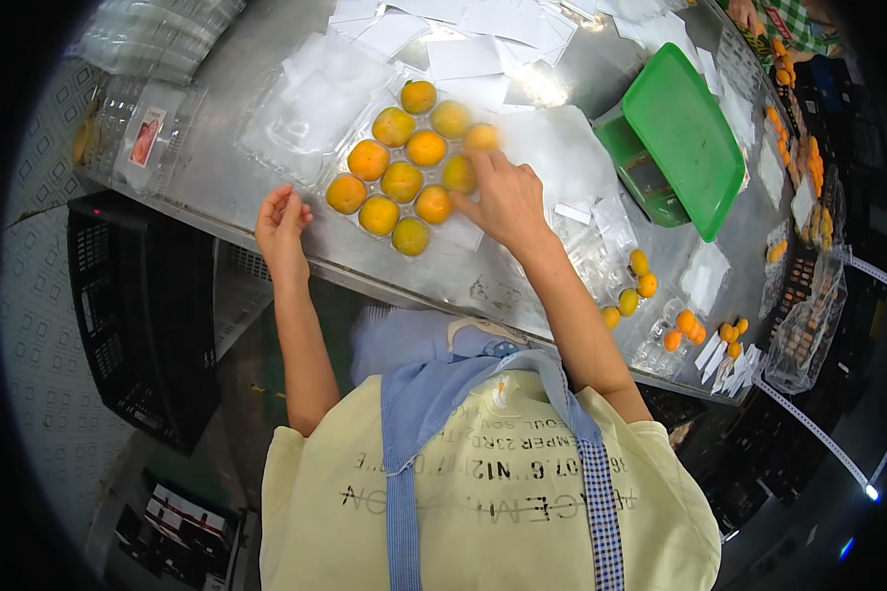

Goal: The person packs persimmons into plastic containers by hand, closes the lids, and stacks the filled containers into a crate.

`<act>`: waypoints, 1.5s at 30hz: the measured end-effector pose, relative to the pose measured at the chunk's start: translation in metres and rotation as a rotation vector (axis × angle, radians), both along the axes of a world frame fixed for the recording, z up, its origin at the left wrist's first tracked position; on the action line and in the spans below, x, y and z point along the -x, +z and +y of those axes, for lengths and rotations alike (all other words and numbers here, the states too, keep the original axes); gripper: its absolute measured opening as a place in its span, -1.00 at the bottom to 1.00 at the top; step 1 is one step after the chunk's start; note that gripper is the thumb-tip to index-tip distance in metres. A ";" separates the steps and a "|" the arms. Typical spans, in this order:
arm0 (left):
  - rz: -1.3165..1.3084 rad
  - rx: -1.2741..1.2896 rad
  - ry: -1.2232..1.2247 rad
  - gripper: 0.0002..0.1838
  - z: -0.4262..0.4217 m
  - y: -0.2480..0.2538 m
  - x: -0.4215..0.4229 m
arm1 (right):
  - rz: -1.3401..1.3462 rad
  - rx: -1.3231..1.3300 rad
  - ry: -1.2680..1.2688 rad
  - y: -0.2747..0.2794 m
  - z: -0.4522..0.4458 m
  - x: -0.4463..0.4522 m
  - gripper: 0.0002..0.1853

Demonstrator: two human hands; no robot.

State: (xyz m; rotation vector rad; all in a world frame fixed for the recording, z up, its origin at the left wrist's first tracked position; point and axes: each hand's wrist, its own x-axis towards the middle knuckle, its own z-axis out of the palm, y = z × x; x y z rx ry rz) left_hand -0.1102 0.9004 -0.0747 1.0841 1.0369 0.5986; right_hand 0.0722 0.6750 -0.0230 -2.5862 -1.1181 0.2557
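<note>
Several round orange-yellow fruits sit in rows in a clear plastic tray on the metal table. My right hand reaches over the tray's right side, its fingers around a blurred orange-yellow fruit at the far right corner. Its thumb comes down beside the fruits in the near right rows. To the left of the tray, above the table's front edge, my left hand is held with its fingers curled in toward the thumb. I see nothing in it.
A green plastic bin stands at the back right. White sheets are scattered across the table's far side. Stacked clear trays lie far left, above a black crate. Loose fruits lie at right. Another person's sleeve shows top right.
</note>
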 end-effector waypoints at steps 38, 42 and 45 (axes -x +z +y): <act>0.095 -0.818 0.153 -0.71 0.122 0.012 0.027 | 1.104 -0.460 -0.290 -0.042 -0.010 0.065 -0.72; -0.088 -0.922 -0.005 -0.61 0.065 0.038 0.030 | 0.875 -0.523 -0.284 -0.033 0.018 0.049 -0.70; -0.109 -0.798 -0.015 -0.58 0.058 0.032 0.038 | 0.431 -0.628 -0.131 -0.016 0.057 0.025 -0.69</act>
